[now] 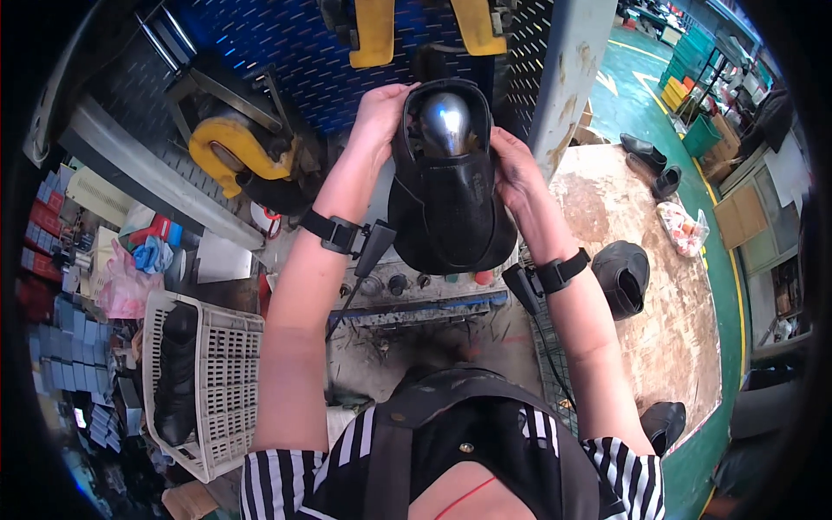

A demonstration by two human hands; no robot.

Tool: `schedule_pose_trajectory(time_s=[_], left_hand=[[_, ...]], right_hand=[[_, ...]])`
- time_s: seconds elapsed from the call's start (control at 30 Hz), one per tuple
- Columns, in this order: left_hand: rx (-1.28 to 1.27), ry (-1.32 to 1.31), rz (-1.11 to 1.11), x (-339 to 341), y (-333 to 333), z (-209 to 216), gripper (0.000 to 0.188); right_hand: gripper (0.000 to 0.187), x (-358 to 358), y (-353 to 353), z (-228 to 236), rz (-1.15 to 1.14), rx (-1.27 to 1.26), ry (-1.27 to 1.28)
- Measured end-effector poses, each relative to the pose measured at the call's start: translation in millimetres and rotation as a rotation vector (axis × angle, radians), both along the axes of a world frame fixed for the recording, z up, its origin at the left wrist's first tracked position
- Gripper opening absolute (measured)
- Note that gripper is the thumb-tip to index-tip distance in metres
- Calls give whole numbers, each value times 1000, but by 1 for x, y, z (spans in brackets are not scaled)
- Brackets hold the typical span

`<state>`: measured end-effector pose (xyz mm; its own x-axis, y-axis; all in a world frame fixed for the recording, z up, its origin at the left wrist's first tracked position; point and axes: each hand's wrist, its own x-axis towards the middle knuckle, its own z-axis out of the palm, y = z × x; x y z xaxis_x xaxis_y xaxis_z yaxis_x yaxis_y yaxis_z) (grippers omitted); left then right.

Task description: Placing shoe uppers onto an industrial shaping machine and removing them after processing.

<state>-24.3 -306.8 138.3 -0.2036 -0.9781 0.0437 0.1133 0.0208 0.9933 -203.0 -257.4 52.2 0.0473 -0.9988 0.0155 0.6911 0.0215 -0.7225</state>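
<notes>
A black shoe [455,208] is in front of me, its toe pointing toward me and its collar opening at the far end. A shiny rounded metal form [448,126] shows inside the opening. My left hand [381,114] is closed on the left edge of the collar, with fingertips partly hidden behind it. On the opposite side my right hand [515,165] grips the shoe's edge, thumb near the rim. Yellow machine clamps [373,39] stand just beyond the shoe.
Another yellow clamp [227,156] sits on the left of the machine. Knobs and buttons [397,283] line a panel below the shoe. A pale plastic crate [230,381] holds black shoes at left. More black shoes [620,277] lie on the worn board [672,347] at right, near a plastic bag [682,229].
</notes>
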Motion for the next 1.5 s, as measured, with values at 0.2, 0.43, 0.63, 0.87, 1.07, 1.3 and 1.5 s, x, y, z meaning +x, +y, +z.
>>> schedule_pose_trajectory(time_s=[0.2,0.43,0.63,0.87,1.07,1.3,1.5], left_hand=[[-365,-167,-166,10,-16,-2,36],[-1158,-604,-1,16,-15,-4,35],[-1306,-626,7,25,-8,-5,42],[-1425,-647,70,22,10,-9,57],[-1257,-467,207,51,46,-52,43],[-825,-519,249,143,87,-135,30],[-632,-552,361,203,108,-171,32]], right_hand=[[27,-5,59,-16,-90,142,227],[43,68,154,-54,-243,476,-270],[45,99,97,-90,-464,418,-312],[51,64,5,-178,-912,455,520],[37,66,-42,-186,-1133,32,934],[38,46,-78,-244,-1032,-21,843],[21,52,-86,-243,-653,217,2618]])
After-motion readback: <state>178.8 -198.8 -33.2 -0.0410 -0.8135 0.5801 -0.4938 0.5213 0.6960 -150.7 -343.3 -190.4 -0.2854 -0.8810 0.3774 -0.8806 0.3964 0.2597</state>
